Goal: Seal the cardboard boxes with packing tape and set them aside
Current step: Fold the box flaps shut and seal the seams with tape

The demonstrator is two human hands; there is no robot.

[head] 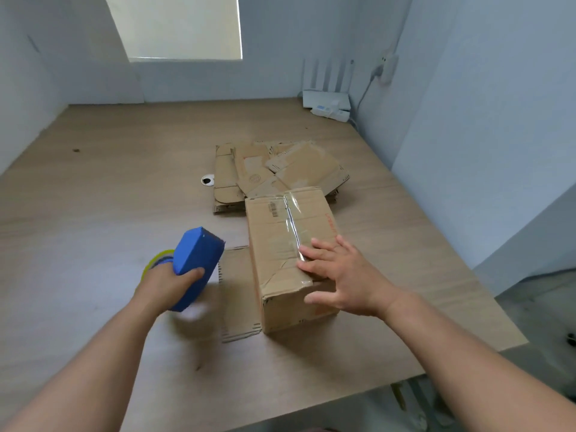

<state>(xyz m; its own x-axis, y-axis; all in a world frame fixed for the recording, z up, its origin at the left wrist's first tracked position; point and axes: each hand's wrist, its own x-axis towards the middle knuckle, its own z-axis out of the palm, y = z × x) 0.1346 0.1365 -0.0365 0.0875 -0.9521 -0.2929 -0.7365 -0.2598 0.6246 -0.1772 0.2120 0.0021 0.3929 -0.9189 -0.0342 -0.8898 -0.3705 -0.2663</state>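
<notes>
Two hands, one taped box (280, 241) at centre frame.
Fingers of the right hand (346, 275) lie spread on the box's near end; those of the left hand (168, 288) curl round a blue tape dispenser (199, 257). Flattened cardboard (299, 166) crowds behind; the table (436, 307) edge runs close at lower right.

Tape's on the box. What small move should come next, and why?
Probably smooth the near end of the tape down with the right hand. Tape already runs along the top seam of the box, the right hand lies flat on that end, and the left hand holds the dispenser clear of the box, so taping looks finished; setting aside follows.
</notes>
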